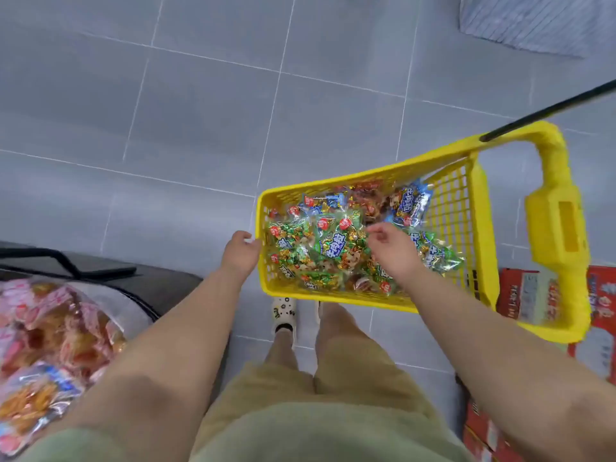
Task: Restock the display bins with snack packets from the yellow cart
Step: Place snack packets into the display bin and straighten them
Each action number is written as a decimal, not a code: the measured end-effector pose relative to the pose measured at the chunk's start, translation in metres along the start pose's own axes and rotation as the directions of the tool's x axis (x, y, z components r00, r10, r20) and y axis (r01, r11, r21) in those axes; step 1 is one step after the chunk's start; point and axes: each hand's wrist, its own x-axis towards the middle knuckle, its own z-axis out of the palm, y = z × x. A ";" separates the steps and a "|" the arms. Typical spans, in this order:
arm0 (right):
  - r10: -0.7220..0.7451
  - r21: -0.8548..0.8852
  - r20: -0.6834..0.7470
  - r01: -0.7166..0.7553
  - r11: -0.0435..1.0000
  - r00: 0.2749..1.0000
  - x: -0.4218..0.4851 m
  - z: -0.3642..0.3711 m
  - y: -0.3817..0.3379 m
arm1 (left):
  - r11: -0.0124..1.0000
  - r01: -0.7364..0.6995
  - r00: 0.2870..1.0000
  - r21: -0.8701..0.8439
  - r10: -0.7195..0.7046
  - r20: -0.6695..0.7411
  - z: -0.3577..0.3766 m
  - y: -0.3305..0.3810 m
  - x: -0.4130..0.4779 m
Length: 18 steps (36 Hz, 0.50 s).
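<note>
Directly below the camera, the cart (366, 173) stands on the grey tiled floor (166, 111), right of centre, with its basket just beyond the person's feet. Its yellow handle (556, 228) loops out on the right side, and a black rod (546, 111) rises from the far right corner. Packets (336, 245) lie heaped in the basket: mostly green ones near and left, blue ones to the right, a few red-brown ones at the far side.

The left grip (240, 250) is at the basket's left rim, with curled fingers touching the corner; I cannot tell whether they clasp the rim or only rest against it. The right grip (391, 246) hovers over the middle of the heap with its fingers loosely bent and slightly apart, clamped on nothing, the fingertips just above a green packet.

At the near left, a bin (166, 285) with a dark edge holds pink bags (56, 328) of snacks, well apart from the cart. Red boxes (520, 295) sit on the floor at the near right, partly under the handle. A white shoe (284, 315) shows just near of the basket, above khaki shorts (300, 411).
</note>
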 end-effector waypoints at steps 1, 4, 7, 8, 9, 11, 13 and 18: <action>-0.047 -0.075 0.002 0.047 0.996 0.999 0.011 0.001 -0.002 | 1.000 -0.007 1.000 -0.017 0.007 -0.014 0.002 0.008 0.009; -0.107 -0.337 0.093 0.133 0.932 0.990 0.036 0.005 -0.005 | 0.996 -0.063 0.998 -0.063 0.062 -0.028 0.006 0.032 0.035; -0.048 -0.428 0.225 0.143 0.892 0.973 0.054 0.013 0.002 | 0.996 -0.035 0.999 -0.086 0.034 -0.009 0.016 0.051 0.060; -0.040 -0.450 0.249 0.152 0.880 0.968 0.057 0.015 0.006 | 0.997 -0.019 1.000 -0.078 0.019 0.002 0.019 0.054 0.068; -0.039 -0.465 0.262 0.162 0.870 0.964 0.060 0.017 0.009 | 0.999 -0.011 1.000 -0.048 0.011 0.008 0.022 0.056 0.073; -0.057 -0.456 0.254 0.172 0.873 0.965 0.063 0.019 0.015 | 0.999 -0.036 0.999 0.015 0.036 -0.009 0.027 0.056 0.082; -0.066 -0.421 0.249 0.170 0.891 0.966 0.066 0.020 0.020 | 0.996 -0.071 0.996 0.049 0.074 -0.055 0.032 0.051 0.086; -0.057 -0.344 0.262 0.148 0.927 0.964 0.070 0.015 0.024 | 0.981 -0.135 0.983 0.141 0.151 -0.109 0.034 0.041 0.091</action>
